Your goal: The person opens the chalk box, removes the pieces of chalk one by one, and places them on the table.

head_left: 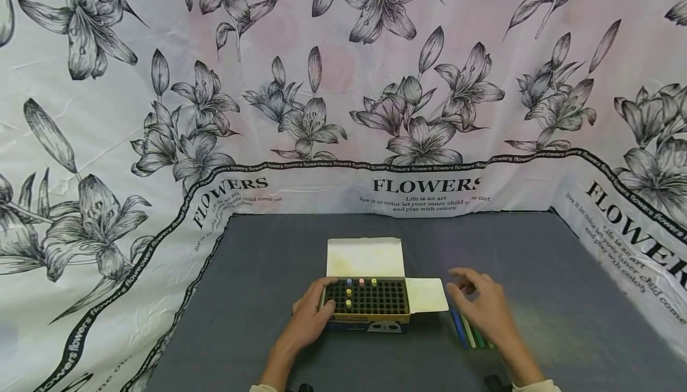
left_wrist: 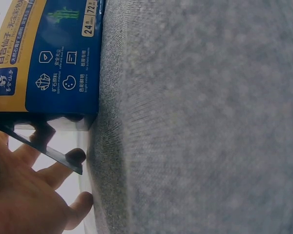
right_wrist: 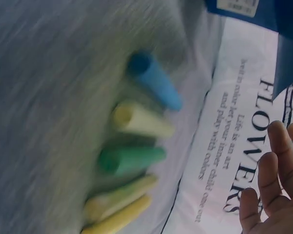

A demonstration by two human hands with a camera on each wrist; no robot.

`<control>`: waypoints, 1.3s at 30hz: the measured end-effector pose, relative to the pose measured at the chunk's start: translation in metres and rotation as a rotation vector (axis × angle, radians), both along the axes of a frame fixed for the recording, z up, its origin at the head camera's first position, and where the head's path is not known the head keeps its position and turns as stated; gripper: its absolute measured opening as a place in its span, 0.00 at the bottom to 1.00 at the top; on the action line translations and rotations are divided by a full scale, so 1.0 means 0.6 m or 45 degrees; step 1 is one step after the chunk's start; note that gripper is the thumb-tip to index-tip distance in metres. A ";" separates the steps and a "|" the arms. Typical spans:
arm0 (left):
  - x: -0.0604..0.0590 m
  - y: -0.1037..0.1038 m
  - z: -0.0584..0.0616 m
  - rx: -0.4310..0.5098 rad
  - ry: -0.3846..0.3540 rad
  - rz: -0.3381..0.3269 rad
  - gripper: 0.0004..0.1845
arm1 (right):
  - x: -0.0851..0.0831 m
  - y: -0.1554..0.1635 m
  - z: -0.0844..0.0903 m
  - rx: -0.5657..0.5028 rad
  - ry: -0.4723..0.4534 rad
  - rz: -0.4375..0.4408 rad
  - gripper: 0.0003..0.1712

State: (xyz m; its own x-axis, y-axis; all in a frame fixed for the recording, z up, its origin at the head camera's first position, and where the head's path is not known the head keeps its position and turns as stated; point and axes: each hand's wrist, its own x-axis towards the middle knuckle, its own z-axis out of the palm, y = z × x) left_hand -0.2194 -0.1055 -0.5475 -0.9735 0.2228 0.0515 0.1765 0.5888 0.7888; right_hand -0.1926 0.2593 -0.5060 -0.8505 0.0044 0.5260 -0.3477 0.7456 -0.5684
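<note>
A blue and yellow chalk box (head_left: 370,318) stands on the table with its lid folded back and a side flap (head_left: 426,294) spread to the right. Its black holder (head_left: 383,299) has rows of holes, and several chalk ends show in it, blue, pink and yellow. My left hand (head_left: 311,315) grips the box's left end, thumb and index finger at the rim. Below the box in the left wrist view, a dark flap (left_wrist: 53,153) crosses the fingers. My right hand (head_left: 483,302), fingers loosely bent and empty, hovers by several chalk sticks (right_wrist: 144,119).
The chalk sticks lie side by side on the grey tabletop (head_left: 268,249), right of the box: blue, pale yellow, green and yellow ones. A white flower-printed cloth (head_left: 316,195) surrounds the table at the back and sides.
</note>
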 end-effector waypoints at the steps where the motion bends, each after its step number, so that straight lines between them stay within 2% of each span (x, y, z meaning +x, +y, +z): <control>1: 0.000 0.000 0.000 0.001 0.007 0.002 0.24 | -0.002 -0.007 0.001 -0.002 0.017 0.006 0.15; 7: 0.002 0.001 0.002 0.004 0.012 0.010 0.24 | -0.017 -0.043 0.010 -0.006 0.066 0.053 0.15; 14: -0.002 0.001 0.003 -0.006 0.025 -0.005 0.24 | -0.033 -0.085 0.008 -0.003 0.189 0.101 0.17; 25: 0.001 0.001 0.004 -0.009 0.014 -0.001 0.24 | -0.043 -0.151 -0.002 0.014 0.144 0.119 0.16; 34: 0.000 -0.002 0.004 -0.010 0.015 -0.007 0.24 | -0.047 -0.202 -0.009 0.075 0.046 0.031 0.09; 39: -0.001 0.000 0.001 -0.008 -0.003 0.005 0.24 | -0.046 -0.216 -0.014 0.114 0.048 -0.037 0.08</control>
State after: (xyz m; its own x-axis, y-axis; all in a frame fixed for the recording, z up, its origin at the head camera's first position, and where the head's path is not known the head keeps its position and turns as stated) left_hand -0.2198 -0.1054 -0.5469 -0.9744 0.2197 0.0478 0.1726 0.5947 0.7852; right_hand -0.2202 0.1295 -0.5147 -0.8303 -0.0194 0.5569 -0.3449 0.8029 -0.4862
